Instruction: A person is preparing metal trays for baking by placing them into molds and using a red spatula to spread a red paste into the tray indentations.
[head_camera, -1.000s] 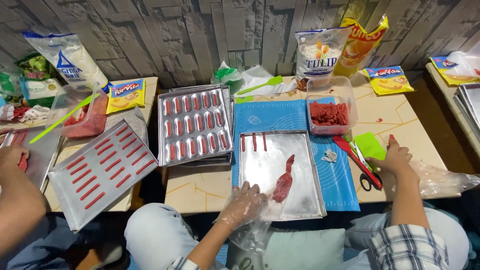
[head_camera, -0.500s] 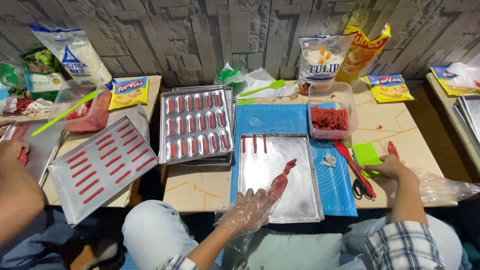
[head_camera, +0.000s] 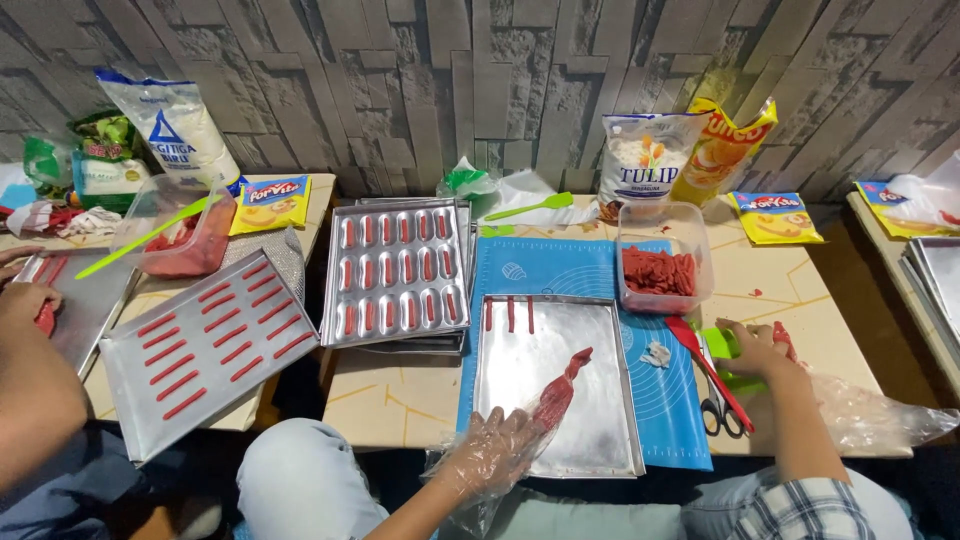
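My left hand (head_camera: 490, 452), in a clear plastic glove, grips a red-filled piping bag (head_camera: 560, 388). The bag's tip points at the middle of a metal tray (head_camera: 612, 440) that lies on a blue mat (head_camera: 560, 265). Three short red strips (head_camera: 509, 313) sit along the tray's far edge. My right hand (head_camera: 755, 345) rests over a green scraper (head_camera: 718, 342) at the mat's right edge, fingers curled around a small red piece (head_camera: 786, 340). A clear plastic bag (head_camera: 875, 420) lies by that wrist.
Red spatula (head_camera: 700, 355) and scissors (head_camera: 722, 412) lie right of the tray. A clear tub of red strips (head_camera: 660, 272) stands behind. A mould tray (head_camera: 397, 272) and a flat tray of red sticks (head_camera: 205, 340) lie left. Another person's hand (head_camera: 28, 300) works at far left. Packets line the wall.
My left hand has drawn the piping bag back toward the tray's near edge. My right hand has slid left onto the green scraper.
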